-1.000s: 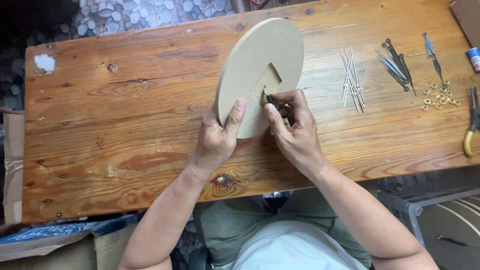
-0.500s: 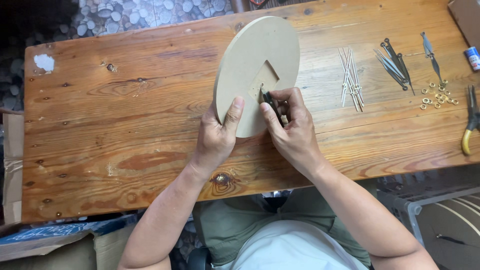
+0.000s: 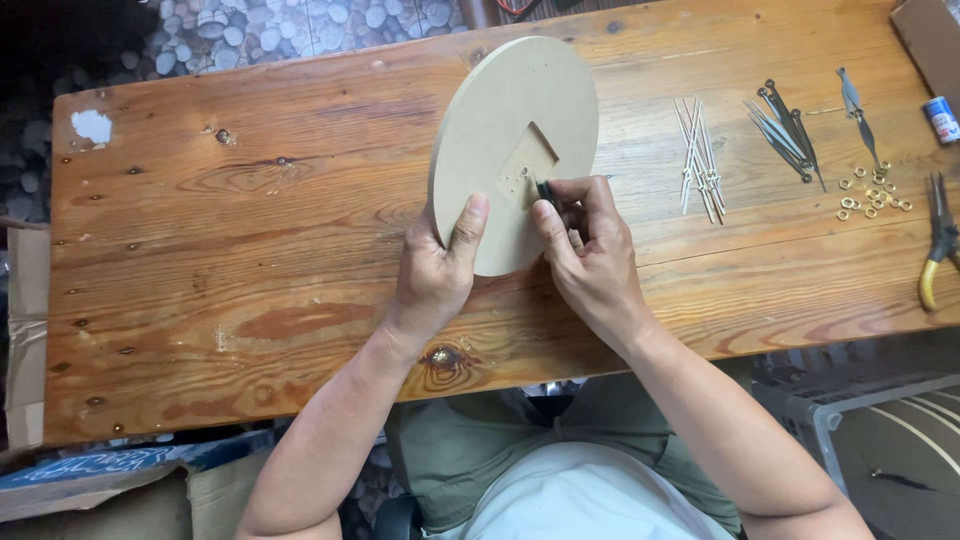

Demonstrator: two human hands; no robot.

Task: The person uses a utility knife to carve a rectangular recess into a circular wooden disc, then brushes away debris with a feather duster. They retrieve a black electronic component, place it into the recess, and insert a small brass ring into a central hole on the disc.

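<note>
A: While tilted up on its lower edge, the round wooden disc point(image 3: 505, 120), near the front middle of the wooden table point(image 3: 250, 250). Square recess point(image 3: 527, 160) cut into its face, toward the person.

B: And the left hand point(image 3: 435, 275)?

A: Clamped on the lower left rim of the disc, thumb flat across the face, other fingers behind and hidden.

B: Right hand point(image 3: 590, 255)?

A: Pinched shut on a small dark part point(image 3: 545, 190), right at the lower right corner of the recess. Touching the disc there or just above it, cannot tell.

B: Room around?

A: Wide bare board to the left of the disc, up to the left table edge. To the right, less room: thin metal rods point(image 3: 697, 155) near, then dark pointed metal pieces point(image 3: 785, 125), a scatter of small brass rings point(image 3: 868, 190), and yellow-handled pliers point(image 3: 938, 240) almost at the right edge.

B: Front edge?

A: Close under both wrists, only a narrow strip of wood between.
</note>
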